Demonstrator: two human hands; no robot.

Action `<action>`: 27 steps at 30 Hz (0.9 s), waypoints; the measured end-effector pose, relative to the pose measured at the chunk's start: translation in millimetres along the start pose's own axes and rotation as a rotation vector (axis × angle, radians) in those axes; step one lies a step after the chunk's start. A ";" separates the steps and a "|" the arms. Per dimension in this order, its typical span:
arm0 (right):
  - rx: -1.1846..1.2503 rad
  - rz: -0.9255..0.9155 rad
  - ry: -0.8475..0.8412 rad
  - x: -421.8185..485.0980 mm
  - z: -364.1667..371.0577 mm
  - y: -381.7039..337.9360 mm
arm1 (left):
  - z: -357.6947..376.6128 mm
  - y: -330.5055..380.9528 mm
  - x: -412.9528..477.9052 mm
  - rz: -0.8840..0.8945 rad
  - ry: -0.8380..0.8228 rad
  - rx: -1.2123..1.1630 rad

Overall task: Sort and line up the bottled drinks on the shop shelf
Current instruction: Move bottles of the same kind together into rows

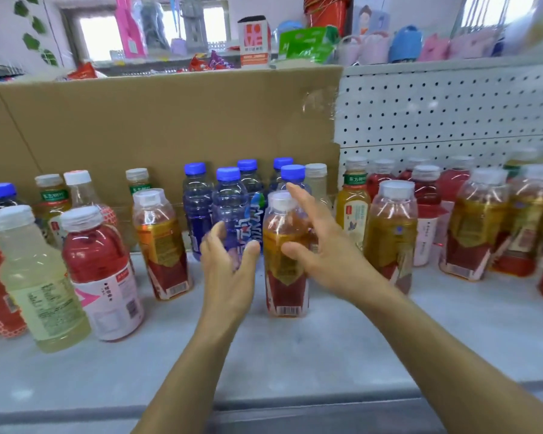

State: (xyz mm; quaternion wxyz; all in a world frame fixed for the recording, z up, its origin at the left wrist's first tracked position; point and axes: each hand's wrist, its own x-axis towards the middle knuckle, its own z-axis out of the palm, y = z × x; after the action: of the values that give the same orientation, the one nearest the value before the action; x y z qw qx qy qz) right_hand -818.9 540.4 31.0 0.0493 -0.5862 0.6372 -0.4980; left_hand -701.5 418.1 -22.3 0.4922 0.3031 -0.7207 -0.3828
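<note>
Both forearms reach in over the shelf's [295, 355] front edge, the left hand [229, 270] spread wide before a blue-capped bottle [228, 211], the right hand [322, 245] wide open just beside the amber bottle [284, 261] mid-shelf; neither holds anything

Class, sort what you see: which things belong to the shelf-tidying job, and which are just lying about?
Job: blue-capped bottles, amber bottle, red bottle, pale yellow bottle, shelf.
Lying about: cardboard sheet, green packet, red-and-white box.
</note>
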 end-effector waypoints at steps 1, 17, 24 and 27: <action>0.025 -0.010 0.002 -7.0 0.5 4.8 | 3.4 7.4 -10.6 -0.046 -0.130 -0.104; 0.094 0.407 0.308 -39.1 -70.3 102.0 | 28.1 21.6 -8.8 -0.201 -0.487 0.083; 0.137 0.326 0.160 -55.8 -75.8 91.1 | 33.3 35.8 -34.9 -0.236 -0.352 -0.025; 0.200 0.275 0.133 -64.5 -73.0 79.7 | 36.0 47.8 -55.6 -0.232 -0.260 -0.080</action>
State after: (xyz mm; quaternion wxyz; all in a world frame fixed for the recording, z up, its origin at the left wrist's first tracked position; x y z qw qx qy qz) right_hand -901.8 619.3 -21.3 0.1327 -0.4513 0.6607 -0.5849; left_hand -719.8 497.5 -16.2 0.3587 0.3125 -0.7227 -0.5014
